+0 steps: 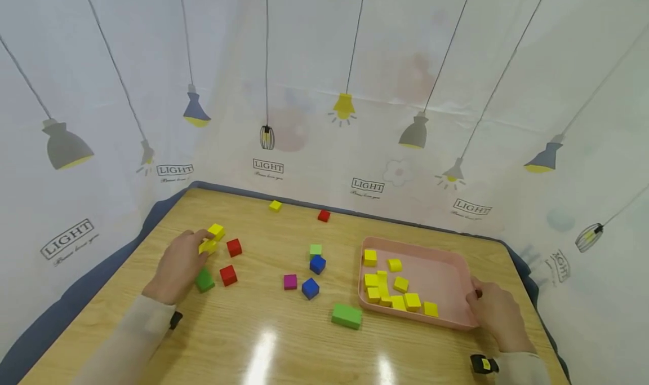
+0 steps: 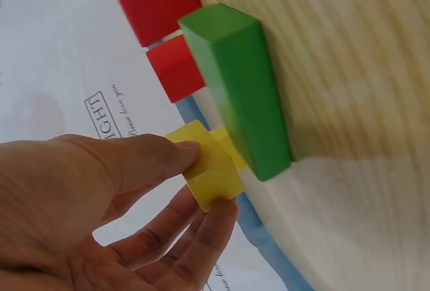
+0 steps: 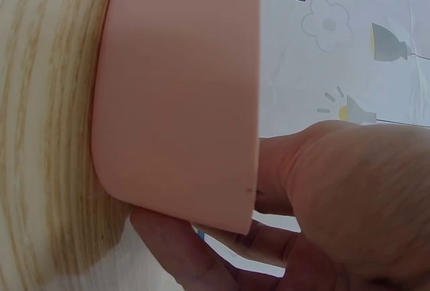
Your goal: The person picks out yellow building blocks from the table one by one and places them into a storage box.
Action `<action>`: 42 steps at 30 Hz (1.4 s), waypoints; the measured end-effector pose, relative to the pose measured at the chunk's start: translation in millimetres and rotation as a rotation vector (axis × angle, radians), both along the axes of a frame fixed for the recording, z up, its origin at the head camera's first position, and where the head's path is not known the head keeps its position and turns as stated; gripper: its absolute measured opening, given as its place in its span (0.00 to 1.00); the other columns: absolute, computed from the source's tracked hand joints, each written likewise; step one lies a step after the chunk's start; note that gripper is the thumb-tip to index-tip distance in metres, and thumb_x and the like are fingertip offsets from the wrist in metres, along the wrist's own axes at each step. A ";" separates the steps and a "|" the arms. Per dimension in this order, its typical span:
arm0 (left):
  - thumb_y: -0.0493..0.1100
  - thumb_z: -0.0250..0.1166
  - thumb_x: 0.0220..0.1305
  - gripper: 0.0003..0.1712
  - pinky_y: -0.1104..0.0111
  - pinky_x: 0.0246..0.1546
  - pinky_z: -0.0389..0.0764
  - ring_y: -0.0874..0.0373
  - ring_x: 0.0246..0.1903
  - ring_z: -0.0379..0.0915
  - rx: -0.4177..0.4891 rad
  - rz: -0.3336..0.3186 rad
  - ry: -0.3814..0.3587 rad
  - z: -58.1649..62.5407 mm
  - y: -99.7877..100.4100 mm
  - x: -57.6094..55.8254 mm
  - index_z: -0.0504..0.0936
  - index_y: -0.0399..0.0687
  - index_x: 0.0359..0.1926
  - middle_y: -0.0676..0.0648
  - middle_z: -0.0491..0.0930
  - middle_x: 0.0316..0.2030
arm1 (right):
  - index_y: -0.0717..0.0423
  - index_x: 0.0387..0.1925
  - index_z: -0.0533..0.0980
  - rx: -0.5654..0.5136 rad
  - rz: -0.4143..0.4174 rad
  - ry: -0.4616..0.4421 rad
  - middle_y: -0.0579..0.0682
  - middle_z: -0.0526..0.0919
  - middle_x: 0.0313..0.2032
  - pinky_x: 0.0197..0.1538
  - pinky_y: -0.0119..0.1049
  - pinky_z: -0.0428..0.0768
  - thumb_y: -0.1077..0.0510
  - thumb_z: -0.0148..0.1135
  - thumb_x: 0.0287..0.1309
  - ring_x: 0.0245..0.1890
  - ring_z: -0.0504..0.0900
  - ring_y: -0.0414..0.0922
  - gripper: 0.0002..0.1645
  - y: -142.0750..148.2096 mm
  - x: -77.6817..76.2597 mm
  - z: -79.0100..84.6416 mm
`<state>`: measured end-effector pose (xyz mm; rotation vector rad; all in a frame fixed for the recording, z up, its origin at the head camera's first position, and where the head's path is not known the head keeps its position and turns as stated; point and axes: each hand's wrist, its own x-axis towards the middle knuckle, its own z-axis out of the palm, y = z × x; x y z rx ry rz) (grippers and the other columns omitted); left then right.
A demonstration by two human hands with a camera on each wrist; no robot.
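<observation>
My left hand pinches a yellow block between thumb and fingertips at the table's left side. Just beyond it lies another yellow block, and a dark green block stands beside the hand. Two red cubes, a farther one and a nearer one, sit to its right. On the right, my right hand grips the right end of a pink tray, thumb at the rim and fingers against the outer wall. Several yellow blocks lie in the tray, mostly toward its left and front.
Between hand and tray lie two blue cubes, a magenta cube, a light green cube and a light green rectangular block. A yellow block and a red block sit near the back edge, before a printed curtain.
</observation>
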<state>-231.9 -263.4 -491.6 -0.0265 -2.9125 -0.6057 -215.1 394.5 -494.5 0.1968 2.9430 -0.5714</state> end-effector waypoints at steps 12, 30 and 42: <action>0.32 0.74 0.56 0.27 0.50 0.40 0.83 0.44 0.37 0.76 -0.017 -0.065 0.098 12.2 25.3 0.9 0.80 0.42 0.58 0.35 0.78 0.45 | 0.67 0.70 0.61 -0.009 0.000 0.019 0.52 0.69 0.21 0.21 0.37 0.68 0.58 0.50 0.69 0.18 0.69 0.46 0.32 1.4 -3.3 -2.8; 0.35 0.74 0.59 0.26 0.61 0.34 0.81 0.52 0.36 0.73 -0.008 -0.195 0.100 20.3 99.3 -3.5 0.80 0.49 0.59 0.42 0.77 0.46 | 0.67 0.69 0.63 -0.007 0.017 0.036 0.52 0.69 0.21 0.20 0.37 0.67 0.59 0.50 0.68 0.17 0.68 0.46 0.31 1.3 -0.5 -2.9; 0.36 0.74 0.59 0.25 0.70 0.35 0.80 0.58 0.35 0.71 0.020 -0.308 0.125 19.5 157.7 -12.6 0.81 0.52 0.57 0.49 0.76 0.43 | 0.67 0.70 0.61 0.001 -0.006 0.017 0.52 0.70 0.23 0.21 0.38 0.68 0.58 0.50 0.68 0.20 0.69 0.47 0.32 0.8 0.0 -1.6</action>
